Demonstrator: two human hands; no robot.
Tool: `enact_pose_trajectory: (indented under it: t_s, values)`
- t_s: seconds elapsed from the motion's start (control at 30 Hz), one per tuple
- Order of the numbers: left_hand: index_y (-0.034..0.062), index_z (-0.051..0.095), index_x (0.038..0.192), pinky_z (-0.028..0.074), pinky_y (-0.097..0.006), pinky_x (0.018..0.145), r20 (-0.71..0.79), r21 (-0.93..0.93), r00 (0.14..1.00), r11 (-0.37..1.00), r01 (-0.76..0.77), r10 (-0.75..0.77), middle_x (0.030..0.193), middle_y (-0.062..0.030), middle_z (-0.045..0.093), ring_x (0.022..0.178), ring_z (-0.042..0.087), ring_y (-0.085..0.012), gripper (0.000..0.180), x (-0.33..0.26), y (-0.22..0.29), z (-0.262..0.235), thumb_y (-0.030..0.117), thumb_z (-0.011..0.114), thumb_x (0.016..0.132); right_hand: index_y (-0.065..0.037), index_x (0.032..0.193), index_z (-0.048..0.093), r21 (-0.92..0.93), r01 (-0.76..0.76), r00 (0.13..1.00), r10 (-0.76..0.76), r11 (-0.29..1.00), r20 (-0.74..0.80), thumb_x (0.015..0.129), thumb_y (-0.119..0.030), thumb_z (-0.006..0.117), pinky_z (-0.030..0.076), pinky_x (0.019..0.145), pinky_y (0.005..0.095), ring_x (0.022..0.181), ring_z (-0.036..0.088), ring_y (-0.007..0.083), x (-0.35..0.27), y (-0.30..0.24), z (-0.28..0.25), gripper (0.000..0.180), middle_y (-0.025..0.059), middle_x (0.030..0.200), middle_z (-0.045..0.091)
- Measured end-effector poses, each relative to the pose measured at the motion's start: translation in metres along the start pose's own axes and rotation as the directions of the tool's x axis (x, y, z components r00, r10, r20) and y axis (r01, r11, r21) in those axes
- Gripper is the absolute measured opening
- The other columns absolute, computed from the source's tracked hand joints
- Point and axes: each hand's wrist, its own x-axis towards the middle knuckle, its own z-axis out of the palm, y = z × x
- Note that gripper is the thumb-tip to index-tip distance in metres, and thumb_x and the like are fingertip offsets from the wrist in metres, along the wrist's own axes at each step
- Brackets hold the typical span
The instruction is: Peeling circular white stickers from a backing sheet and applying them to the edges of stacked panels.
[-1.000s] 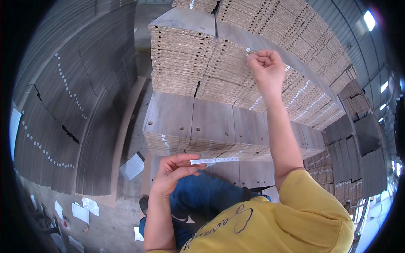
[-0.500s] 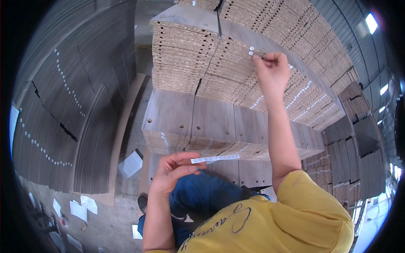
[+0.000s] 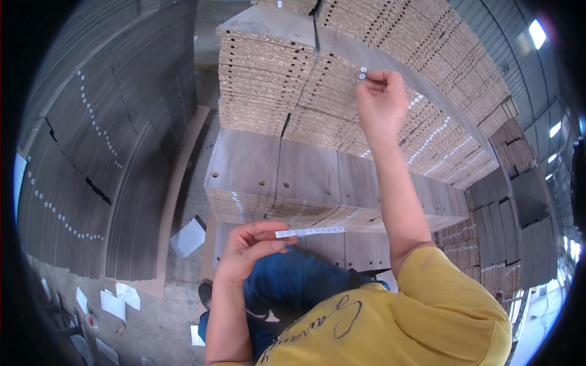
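Note:
My left hand [image 3: 251, 249] pinches one end of a narrow white strip of round stickers [image 3: 311, 232], which sticks out to the right above my knees. My right hand [image 3: 383, 108] reaches up to the chipboard edges of a tall stack of wood-grain panels [image 3: 332, 91]. Its thumb and fingers are drawn together beside two small round stickers [image 3: 362, 73] on those edges; whether a sticker is between the fingertips is hidden. Rows of round stickers [image 3: 432, 135] run down the panel edges to the right of that hand.
A lower stack of panels with drilled holes [image 3: 305, 174] lies in front of me. Dark panel stacks [image 3: 73, 152] with sticker rows stand at the left. Paper sheets [image 3: 188, 238] lie on the concrete floor. More stacked panels [image 3: 513, 226] are at the right.
My right hand has shifted a little left along the panel edges, closer to the two stickers, uncovering stickers to its right. My left hand and its strip have hardly moved.

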Motion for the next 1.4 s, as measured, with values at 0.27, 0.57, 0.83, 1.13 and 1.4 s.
enact_pose_trajectory:
  t_s: [0.27,0.57,0.83,1.13,1.4]
  values:
    - [-0.0034,0.063,0.102,0.055,-0.032,0.070,0.015,-0.007,0.999,1.000,-0.028,0.028,0.090,-0.0201,0.066,0.084,0.067,-0.0274,0.030,0.000,0.003,0.000,-0.004,0.063,0.072,-0.001,0.081,0.054,-0.189,-0.009,0.998,0.019,0.982,0.052,0.067,0.004,0.064,0.051,0.059,0.0308,0.065,0.062,0.0211,0.000,-0.004,-0.016,0.018,0.0123,0.079,0.058]
    - [-0.0033,0.063,0.103,0.055,-0.033,0.070,0.018,-0.023,0.999,0.999,-0.030,0.030,0.090,-0.0205,0.066,0.085,0.066,-0.0275,0.030,0.000,0.003,0.001,-0.003,0.063,0.072,0.000,0.082,0.054,0.040,-0.014,1.000,0.013,0.999,0.022,0.066,0.007,0.062,0.053,0.063,0.0284,0.072,0.062,0.0225,-0.009,-0.005,-0.001,0.019,0.0120,0.079,0.056]
    - [-0.0040,0.062,0.104,0.055,-0.033,0.069,0.014,-0.002,0.999,0.999,-0.043,0.043,0.090,-0.0207,0.066,0.085,0.066,-0.0290,0.032,-0.005,0.003,0.001,-0.003,0.063,0.072,-0.002,0.080,0.054,-0.235,0.132,0.991,-0.133,0.963,0.012,0.062,0.001,0.069,0.047,0.056,0.0317,0.062,0.057,0.0227,-0.004,-0.002,-0.012,0.024,0.0111,0.076,0.056]
    - [-0.0011,0.060,0.098,0.054,-0.031,0.064,-0.318,-0.014,0.931,0.981,-0.195,0.180,0.083,-0.0156,0.066,0.080,0.067,-0.0259,0.024,0.002,0.016,-0.003,-0.002,0.064,0.075,-0.007,0.101,0.063,0.066,-0.384,0.385,0.095,0.921,0.918,0.061,-0.007,0.076,0.045,0.061,0.0287,0.070,0.054,0.0159,-0.061,-0.069,-0.053,0.042,0.0068,0.089,0.058]
    - [0.0009,0.060,0.098,0.053,-0.024,0.055,-0.436,0.029,0.887,0.988,-0.153,0.151,0.087,-0.0120,0.067,0.073,0.066,-0.0168,0.025,-0.007,0.021,-0.003,-0.003,0.067,0.074,-0.009,0.083,0.067,0.272,0.130,0.602,-0.294,0.953,0.742,0.064,0.000,0.068,0.047,0.062,0.0310,0.073,0.057,0.0230,-0.122,-0.064,-0.022,0.022,0.0057,0.084,0.058]
